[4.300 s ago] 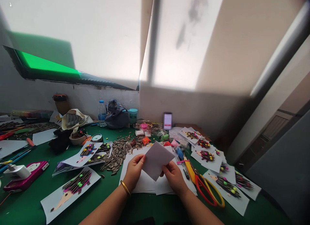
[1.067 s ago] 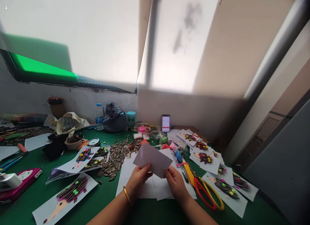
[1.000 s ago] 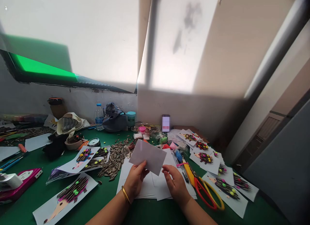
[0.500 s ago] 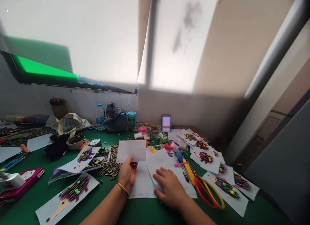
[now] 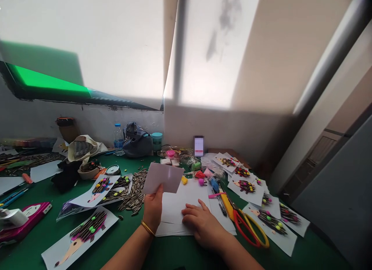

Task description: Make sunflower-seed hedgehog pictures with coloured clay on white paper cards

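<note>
At the near side of the green table (image 5: 174,252), both forearms (image 5: 130,243) enter from the bottom edge and converge on a pile of white sheets (image 5: 173,208). The left hand (image 5: 153,211), a gold bracelet (image 5: 147,227) at its wrist, is raised with the thumb pointing up. Thumb and fingers pinch the lower edge of a white card (image 5: 163,177); the thumb lies on the near face, the fingers are largely hidden behind. The card is held up and tilted, beside the seeds (image 5: 134,198). The right hand (image 5: 201,222) lies palm down on the sheets, fingers extended, slightly bent and loosely parted, the index finger angled away from the others; visible hold amounts to contact with the paper. Scissors (image 5: 260,236) lie to the right of this hand.
</note>
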{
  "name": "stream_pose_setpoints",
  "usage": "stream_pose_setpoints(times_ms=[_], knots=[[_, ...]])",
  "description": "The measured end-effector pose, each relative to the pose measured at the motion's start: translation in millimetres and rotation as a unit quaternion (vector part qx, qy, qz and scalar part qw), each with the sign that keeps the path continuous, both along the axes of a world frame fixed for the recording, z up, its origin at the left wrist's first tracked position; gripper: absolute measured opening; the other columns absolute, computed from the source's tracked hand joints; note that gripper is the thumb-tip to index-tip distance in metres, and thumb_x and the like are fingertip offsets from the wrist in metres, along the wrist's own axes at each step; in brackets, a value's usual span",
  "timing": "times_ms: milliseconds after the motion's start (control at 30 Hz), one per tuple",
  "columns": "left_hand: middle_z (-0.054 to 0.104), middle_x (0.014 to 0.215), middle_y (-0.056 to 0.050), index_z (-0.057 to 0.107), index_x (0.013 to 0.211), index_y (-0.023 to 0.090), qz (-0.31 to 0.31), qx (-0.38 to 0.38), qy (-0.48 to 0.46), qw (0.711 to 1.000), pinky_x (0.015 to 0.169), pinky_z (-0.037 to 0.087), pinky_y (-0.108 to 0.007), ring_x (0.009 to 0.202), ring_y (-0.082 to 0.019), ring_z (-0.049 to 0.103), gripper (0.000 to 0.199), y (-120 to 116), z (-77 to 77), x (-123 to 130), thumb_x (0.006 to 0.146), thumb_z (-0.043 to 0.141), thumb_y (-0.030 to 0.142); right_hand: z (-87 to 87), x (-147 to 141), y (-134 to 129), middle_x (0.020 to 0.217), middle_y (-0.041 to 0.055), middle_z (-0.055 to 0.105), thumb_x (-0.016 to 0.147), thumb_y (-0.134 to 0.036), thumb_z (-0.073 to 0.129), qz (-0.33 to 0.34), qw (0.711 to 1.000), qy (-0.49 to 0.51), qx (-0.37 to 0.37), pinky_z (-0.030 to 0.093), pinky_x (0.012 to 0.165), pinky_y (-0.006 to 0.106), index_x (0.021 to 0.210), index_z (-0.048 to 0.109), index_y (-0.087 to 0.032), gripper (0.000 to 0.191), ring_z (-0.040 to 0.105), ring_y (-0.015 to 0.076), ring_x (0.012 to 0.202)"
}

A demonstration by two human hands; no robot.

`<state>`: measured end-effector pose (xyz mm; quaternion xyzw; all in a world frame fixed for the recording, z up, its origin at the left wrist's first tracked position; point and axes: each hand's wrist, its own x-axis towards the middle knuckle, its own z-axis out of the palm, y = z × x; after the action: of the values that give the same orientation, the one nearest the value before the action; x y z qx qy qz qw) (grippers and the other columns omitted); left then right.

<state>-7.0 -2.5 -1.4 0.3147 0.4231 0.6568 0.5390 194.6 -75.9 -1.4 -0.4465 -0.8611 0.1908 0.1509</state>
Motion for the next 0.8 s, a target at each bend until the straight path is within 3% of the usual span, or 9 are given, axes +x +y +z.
stream_pose_setpoints(times_ms=[133,233,367,467,533,600,800], knots=[[0.077,0.087,-0.010,0.076,0.092,0.014,-0.006,0.014,0.050,0.999,0.067,0.056,-0.033,0.083,-0.029,0.070,0.041,-9,-1.1,3,0.069,0.078,0.047,3.2,1,-2,0.137,0.0024,0.058,0.079,-0.010,0.049,-0.002,1.000,0.007,0.001,0.006,0.119,0.056,0.117,0.065,-0.030,0.046,0.038,0.0229,0.140],[0.076,0.086,-0.009,0.076,0.089,0.014,-0.051,0.018,0.024,0.998,0.068,0.054,-0.032,0.082,-0.026,0.069,0.039,-11,-2.6,8,0.069,0.078,0.047,6.8,4,-5,0.140,0.0034,0.055,0.072,-0.012,0.054,-0.019,1.000,0.018,0.015,0.012,0.119,0.053,0.121,0.064,-0.029,0.053,0.040,0.0252,0.138],[0.074,0.105,-0.010,0.073,0.100,0.016,-0.085,-0.006,-0.023,0.996,0.073,0.052,-0.029,0.090,-0.021,0.066,0.041,-9,-6.6,14,0.069,0.079,0.042,10.1,25,-3,0.127,0.0084,0.063,0.084,-0.024,0.050,-0.155,0.986,-0.006,0.069,0.038,0.107,0.043,0.119,0.066,-0.026,0.039,0.054,0.0265,0.120],[0.072,0.112,-0.009,0.070,0.106,0.018,-0.098,-0.055,-0.032,0.993,0.074,0.050,-0.028,0.094,-0.020,0.065,0.042,-6,-12.0,17,0.069,0.079,0.037,7.2,55,5,0.123,0.0109,0.063,0.088,-0.024,0.047,-0.310,0.941,-0.103,0.092,0.042,0.098,0.042,0.124,0.063,-0.023,0.039,0.054,0.0283,0.115],[0.072,0.111,-0.008,0.070,0.105,0.019,-0.098,-0.077,-0.033,0.992,0.074,0.048,-0.028,0.094,-0.019,0.065,0.039,-4,-15.8,19,0.070,0.078,0.035,3.4,74,12,0.119,0.0134,0.063,0.088,-0.025,0.049,-0.368,0.910,-0.175,0.076,0.044,0.092,0.042,0.132,0.056,-0.020,0.045,0.055,0.0299,0.112],[0.072,0.109,-0.007,0.070,0.104,0.020,-0.099,-0.088,-0.031,0.991,0.074,0.047,-0.027,0.092,-0.019,0.066,0.036,-3,-18.6,20,0.071,0.077,0.033,0.0,88,18,0.117,0.0142,0.063,0.088,-0.028,0.051,-0.400,0.890,-0.215,0.039,0.046,0.087,0.040,0.135,0.053,-0.020,0.048,0.056,0.0301,0.109],[0.073,0.106,-0.007,0.068,0.106,0.020,-0.107,-0.081,-0.035,0.990,0.074,0.046,-0.027,0.091,-0.018,0.066,0.037,-2,-19.7,21,0.072,0.076,0.032,1.5,95,31,0.115,0.0151,0.063,0.087,-0.033,0.054,-0.414,0.880,-0.232,-0.025,0.047,0.081,0.037,0.134,0.052,-0.019,0.049,0.062,0.0303,0.105]])
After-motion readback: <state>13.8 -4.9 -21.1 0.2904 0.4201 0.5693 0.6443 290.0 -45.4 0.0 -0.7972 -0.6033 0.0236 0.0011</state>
